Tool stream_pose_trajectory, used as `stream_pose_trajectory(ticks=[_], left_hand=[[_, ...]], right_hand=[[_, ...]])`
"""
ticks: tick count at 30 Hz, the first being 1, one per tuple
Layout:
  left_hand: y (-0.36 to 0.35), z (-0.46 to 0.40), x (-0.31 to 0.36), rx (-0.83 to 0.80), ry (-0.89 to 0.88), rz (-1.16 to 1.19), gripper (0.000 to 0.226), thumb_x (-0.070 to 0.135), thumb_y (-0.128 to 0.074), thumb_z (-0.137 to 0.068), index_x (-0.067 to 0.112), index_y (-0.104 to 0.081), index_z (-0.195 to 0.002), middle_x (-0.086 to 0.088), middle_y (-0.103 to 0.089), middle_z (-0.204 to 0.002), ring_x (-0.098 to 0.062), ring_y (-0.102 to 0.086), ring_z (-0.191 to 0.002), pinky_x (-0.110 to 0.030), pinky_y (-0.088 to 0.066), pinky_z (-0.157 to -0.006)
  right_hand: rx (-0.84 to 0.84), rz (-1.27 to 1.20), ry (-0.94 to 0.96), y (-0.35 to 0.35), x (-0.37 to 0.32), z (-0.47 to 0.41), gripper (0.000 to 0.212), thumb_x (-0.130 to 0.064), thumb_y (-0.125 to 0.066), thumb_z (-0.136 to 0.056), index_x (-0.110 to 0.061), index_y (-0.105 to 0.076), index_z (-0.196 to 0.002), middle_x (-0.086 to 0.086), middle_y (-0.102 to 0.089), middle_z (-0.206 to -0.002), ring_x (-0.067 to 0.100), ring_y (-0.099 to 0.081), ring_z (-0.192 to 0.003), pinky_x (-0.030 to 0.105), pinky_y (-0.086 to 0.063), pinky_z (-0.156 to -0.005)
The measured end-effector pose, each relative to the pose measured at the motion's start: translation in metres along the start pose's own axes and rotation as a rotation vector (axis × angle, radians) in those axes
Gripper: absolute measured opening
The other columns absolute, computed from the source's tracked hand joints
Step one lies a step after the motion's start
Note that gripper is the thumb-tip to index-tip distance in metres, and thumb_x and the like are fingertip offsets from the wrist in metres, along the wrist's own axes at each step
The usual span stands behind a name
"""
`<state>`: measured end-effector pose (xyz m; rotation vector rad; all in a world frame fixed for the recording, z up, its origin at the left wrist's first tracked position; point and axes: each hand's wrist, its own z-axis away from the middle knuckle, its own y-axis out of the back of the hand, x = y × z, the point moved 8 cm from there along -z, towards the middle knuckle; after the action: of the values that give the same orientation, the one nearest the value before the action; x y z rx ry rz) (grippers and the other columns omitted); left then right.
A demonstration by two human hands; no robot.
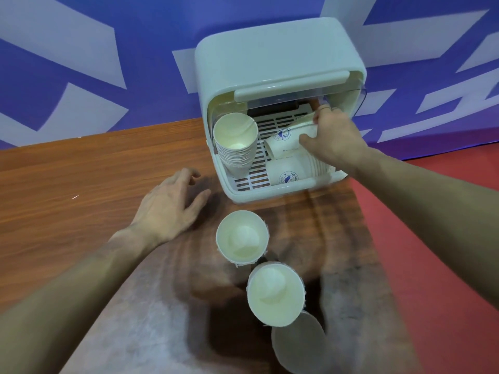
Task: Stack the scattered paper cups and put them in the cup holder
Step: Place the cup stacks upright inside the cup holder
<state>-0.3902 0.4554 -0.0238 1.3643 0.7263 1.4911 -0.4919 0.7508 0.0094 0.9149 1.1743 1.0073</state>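
Note:
A white cup holder box with its lid raised stands at the back of the wooden table. Inside on the left leans a tall stack of paper cups. My right hand reaches into the box and grips a sideways stack of cups lying on the slotted rack. Another sideways cup stack lies just in front of it. My left hand rests on the table left of the box, fingers relaxed, holding nothing. Two upright cup stacks stand on the table nearer to me.
A translucent plastic cup sits at the near edge below the cup stacks. The table ends on the right at a red floor. A blue and white wall runs behind the box.

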Motion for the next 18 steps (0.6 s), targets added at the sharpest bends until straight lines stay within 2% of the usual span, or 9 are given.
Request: stream_pose_trajectory(ticks=[3, 5, 7, 10, 14, 16, 18], left_hand=[[-0.002, 0.0, 0.003, -0.001, 0.001, 0.004, 0.039, 0.054, -0.045, -0.094, 0.028, -0.04, -0.122, 0.002, -0.059, -0.119, -0.023, -0.057, -0.109, -0.04, -0.049, -0.087], [-0.002, -0.002, 0.004, 0.002, -0.007, 0.002, 0.039, 0.054, -0.046, -0.093, 0.028, -0.041, -0.122, 0.002, -0.06, -0.119, -0.022, -0.057, -0.109, -0.039, -0.049, -0.087], [-0.001, -0.005, 0.004, 0.008, -0.014, -0.004, 0.04, 0.054, -0.045, -0.093, 0.028, -0.041, -0.122, 0.003, -0.059, -0.119, -0.022, -0.057, -0.109, -0.039, -0.049, -0.088], [0.002, -0.011, 0.003, 0.013, -0.012, -0.012, 0.042, 0.056, -0.044, -0.093, 0.027, -0.042, -0.123, 0.002, -0.059, -0.12, -0.023, -0.057, -0.109, -0.041, -0.048, -0.089], [0.006, -0.015, 0.003, 0.025, -0.011, -0.012, 0.042, 0.055, -0.045, -0.093, 0.027, -0.042, -0.125, 0.002, -0.059, -0.119, -0.024, -0.057, -0.109, -0.041, -0.048, -0.087], [0.007, -0.014, 0.002, 0.029, -0.006, -0.008, 0.041, 0.054, -0.046, -0.093, 0.028, -0.041, -0.124, 0.003, -0.058, -0.119, -0.023, -0.057, -0.109, -0.04, -0.048, -0.086], [0.007, -0.013, -0.001, 0.028, 0.004, -0.007, 0.04, 0.055, -0.045, -0.093, 0.029, -0.041, -0.124, 0.004, -0.058, -0.119, -0.022, -0.057, -0.108, -0.04, -0.048, -0.086]], right_hand=[[-0.023, 0.004, -0.178, -0.009, 0.006, -0.013, 0.074, -0.045, -0.061, -0.092, -0.004, -0.029, -0.146, 0.021, -0.035, -0.141, 0.04, -0.045, -0.127, 0.045, -0.044, -0.101], [-0.04, 0.076, -0.22, -0.016, 0.004, -0.022, 0.077, -0.052, -0.055, -0.093, -0.001, -0.03, -0.145, 0.023, -0.029, -0.143, 0.041, -0.043, -0.128, 0.046, -0.044, -0.102], [-0.045, 0.151, -0.182, -0.018, -0.006, -0.028, 0.07, -0.053, -0.05, -0.095, 0.001, -0.038, -0.14, 0.024, -0.031, -0.143, 0.041, -0.045, -0.126, 0.044, -0.044, -0.1], [0.019, 0.181, -0.041, -0.021, -0.027, -0.036, 0.054, -0.047, -0.05, -0.094, -0.004, -0.05, -0.127, 0.02, -0.048, -0.131, 0.038, -0.046, -0.122, 0.042, -0.043, -0.096], [0.116, 0.115, -0.141, -0.026, -0.022, -0.038, 0.064, -0.053, -0.052, -0.092, -0.004, -0.045, -0.133, 0.024, -0.039, -0.138, 0.039, -0.04, -0.128, 0.047, -0.042, -0.102], [0.077, 0.033, -0.259, -0.035, -0.01, -0.04, 0.077, -0.058, -0.051, -0.092, -0.001, -0.034, -0.141, 0.024, -0.032, -0.145, 0.039, -0.039, -0.131, 0.047, -0.04, -0.106], [0.043, -0.113, -0.318, -0.045, -0.005, -0.045, 0.086, -0.06, -0.054, -0.09, -0.001, -0.028, -0.147, 0.023, -0.036, -0.146, 0.038, -0.042, -0.131, 0.047, -0.041, -0.107]])
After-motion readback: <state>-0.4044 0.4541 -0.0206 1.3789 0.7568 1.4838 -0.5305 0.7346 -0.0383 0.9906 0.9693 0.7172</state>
